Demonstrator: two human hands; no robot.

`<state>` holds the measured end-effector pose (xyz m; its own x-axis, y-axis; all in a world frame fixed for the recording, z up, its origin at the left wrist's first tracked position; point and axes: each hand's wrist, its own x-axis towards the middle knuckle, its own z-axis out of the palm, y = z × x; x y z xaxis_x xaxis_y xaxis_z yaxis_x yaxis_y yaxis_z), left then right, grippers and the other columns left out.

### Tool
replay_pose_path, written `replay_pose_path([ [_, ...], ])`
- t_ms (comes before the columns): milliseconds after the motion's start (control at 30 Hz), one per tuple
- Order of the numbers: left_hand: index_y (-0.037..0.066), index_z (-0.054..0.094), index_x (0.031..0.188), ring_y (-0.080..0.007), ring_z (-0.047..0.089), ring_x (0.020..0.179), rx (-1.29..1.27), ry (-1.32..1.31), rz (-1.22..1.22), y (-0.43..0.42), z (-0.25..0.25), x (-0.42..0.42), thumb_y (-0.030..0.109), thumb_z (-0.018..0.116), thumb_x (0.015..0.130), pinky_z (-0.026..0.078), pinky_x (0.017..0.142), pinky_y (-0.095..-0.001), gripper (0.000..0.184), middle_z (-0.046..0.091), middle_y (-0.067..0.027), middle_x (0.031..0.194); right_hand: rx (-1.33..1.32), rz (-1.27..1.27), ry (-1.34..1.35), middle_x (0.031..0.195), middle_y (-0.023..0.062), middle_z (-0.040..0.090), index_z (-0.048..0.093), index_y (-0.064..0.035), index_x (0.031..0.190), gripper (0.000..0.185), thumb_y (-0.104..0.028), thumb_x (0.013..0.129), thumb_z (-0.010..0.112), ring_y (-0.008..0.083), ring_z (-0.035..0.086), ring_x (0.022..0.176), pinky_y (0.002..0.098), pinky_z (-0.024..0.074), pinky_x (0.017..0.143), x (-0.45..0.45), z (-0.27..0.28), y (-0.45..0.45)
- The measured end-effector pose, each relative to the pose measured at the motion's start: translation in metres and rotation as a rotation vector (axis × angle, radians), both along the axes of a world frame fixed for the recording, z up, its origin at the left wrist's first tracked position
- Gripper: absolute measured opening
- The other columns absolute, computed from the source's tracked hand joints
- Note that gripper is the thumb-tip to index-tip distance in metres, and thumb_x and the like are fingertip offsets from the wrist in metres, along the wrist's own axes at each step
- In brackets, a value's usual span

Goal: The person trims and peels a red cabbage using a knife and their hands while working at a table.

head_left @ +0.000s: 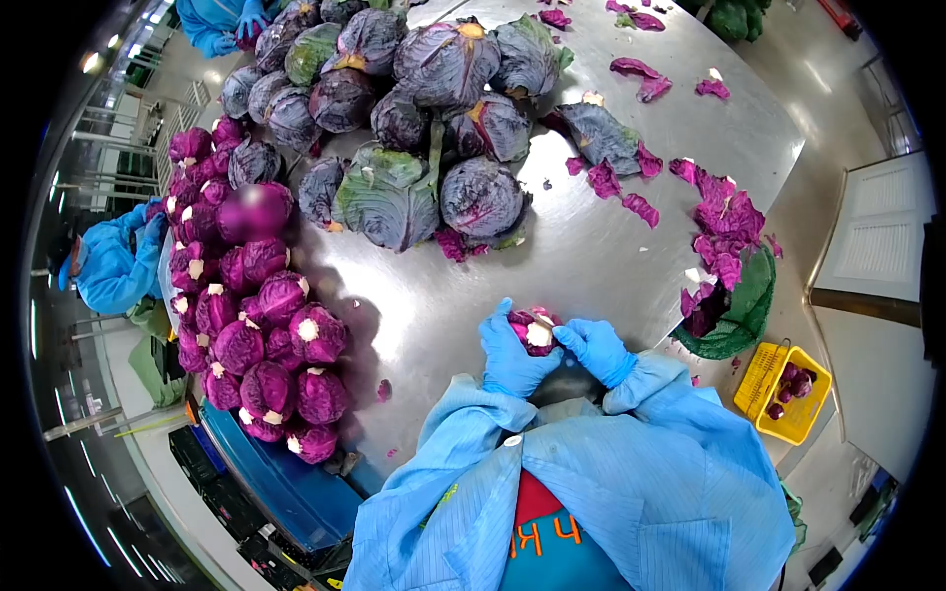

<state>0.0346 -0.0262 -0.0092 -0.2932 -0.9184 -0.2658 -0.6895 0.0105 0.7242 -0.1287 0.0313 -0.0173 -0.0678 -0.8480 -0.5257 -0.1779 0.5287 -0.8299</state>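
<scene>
My left hand [517, 357], in a blue glove, is wrapped round a small red cabbage [538, 335] whose pale cut stem end faces up. At the cabbage's right side is my right hand [597, 351], also gloved, with its fingers closed close to the stem end. Whatever those fingers hold, if anything, is hidden. To the left lies a heap of peeled purple cabbages [266, 389] with white cut stems. Beyond my hands sit unpeeled cabbages [483, 197] with dull, dark outer leaves.
Loose purple leaves [727, 219] lie along the right side of the metal table [394, 286], by a green net [739, 315]. A yellow basket [803, 412] with several purple pieces stands at the right. Co-workers in blue [113, 261] are at the left and far edge.
</scene>
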Motion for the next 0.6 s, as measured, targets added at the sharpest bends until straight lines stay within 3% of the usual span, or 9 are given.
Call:
replay_pose_path([
  [100, 0.003, 0.030, 0.138, -0.0401, 0.042, 0.114, 0.005, 0.002, 0.013, 0.000, 0.003, -0.002, 0.034, 0.087, 0.053, 0.036, 0.099, -0.0485, 0.107, 0.036, -0.0234, 0.126, -0.165, 0.081, 0.267, 0.077, 0.0107, 0.062, 0.064, -0.0091, 0.104, 0.047, -0.052, 0.085, 0.064, 0.0266, 0.062, 0.071, 0.0356, 0.0497, 0.068, -0.005, 0.014, 0.000],
  [200, 0.002, 0.029, 0.138, -0.0413, 0.041, 0.115, 0.003, -0.011, -0.012, 0.002, 0.006, 0.001, 0.031, 0.086, 0.053, 0.036, 0.099, -0.0493, 0.106, 0.035, -0.0238, 0.127, -0.326, -0.003, 0.185, 0.094, 0.0131, 0.063, 0.059, -0.0113, 0.124, 0.057, -0.049, 0.082, 0.069, 0.0272, 0.062, 0.087, 0.0352, 0.0489, 0.078, -0.006, 0.032, -0.019],
  [300, 0.001, 0.028, 0.138, -0.0427, 0.040, 0.117, -0.041, 0.022, -0.039, 0.002, 0.009, 0.000, 0.029, 0.085, 0.053, 0.036, 0.100, -0.0506, 0.105, 0.036, -0.0253, 0.127, -0.302, 0.263, 0.108, 0.107, 0.0142, 0.059, 0.050, -0.0141, 0.136, 0.069, -0.052, 0.081, 0.066, 0.0286, 0.061, 0.095, 0.0377, 0.0485, 0.083, -0.021, 0.020, -0.030],
  [400, -0.002, 0.029, 0.136, -0.0423, 0.042, 0.115, -0.166, 0.025, -0.092, 0.012, 0.001, 0.006, 0.027, 0.084, 0.055, 0.037, 0.099, -0.0499, 0.102, 0.038, -0.0258, 0.125, -0.267, 0.465, 0.361, 0.107, 0.0135, 0.059, 0.049, -0.0143, 0.136, 0.068, -0.055, 0.082, 0.061, 0.0308, 0.061, 0.095, 0.0398, 0.0494, 0.083, -0.019, 0.039, -0.031],
  [433, -0.002, 0.030, 0.135, -0.0409, 0.044, 0.112, -0.228, 0.013, -0.110, 0.015, -0.001, 0.007, 0.026, 0.083, 0.056, 0.038, 0.097, -0.0484, 0.099, 0.040, -0.0247, 0.121, -0.268, 0.489, 0.385, 0.104, 0.0135, 0.059, 0.048, -0.0140, 0.137, 0.067, -0.055, 0.084, 0.055, 0.0322, 0.062, 0.093, 0.0415, 0.0507, 0.080, -0.018, 0.040, -0.029],
  [500, -0.004, 0.030, 0.133, -0.0400, 0.047, 0.109, -0.262, -0.008, -0.167, 0.012, 0.001, 0.007, 0.025, 0.081, 0.060, 0.040, 0.094, -0.0467, 0.093, 0.044, -0.0235, 0.118, -0.262, 0.446, 0.405, 0.102, 0.0133, 0.058, 0.049, -0.0137, 0.136, 0.064, -0.052, 0.085, 0.055, 0.0322, 0.062, 0.091, 0.0423, 0.0512, 0.078, -0.013, 0.042, -0.023],
  [600, -0.004, 0.043, 0.129, -0.0459, 0.038, 0.124, -0.243, 0.068, -0.108, 0.016, 0.000, -0.004, 0.036, 0.076, 0.065, 0.030, 0.103, -0.0576, 0.082, 0.041, -0.0280, 0.132, -0.280, 0.413, 0.483, 0.097, 0.0128, 0.058, 0.051, -0.0135, 0.134, 0.059, -0.046, 0.085, 0.057, 0.0315, 0.062, 0.087, 0.0435, 0.0514, 0.074, 0.000, 0.041, -0.018],
])
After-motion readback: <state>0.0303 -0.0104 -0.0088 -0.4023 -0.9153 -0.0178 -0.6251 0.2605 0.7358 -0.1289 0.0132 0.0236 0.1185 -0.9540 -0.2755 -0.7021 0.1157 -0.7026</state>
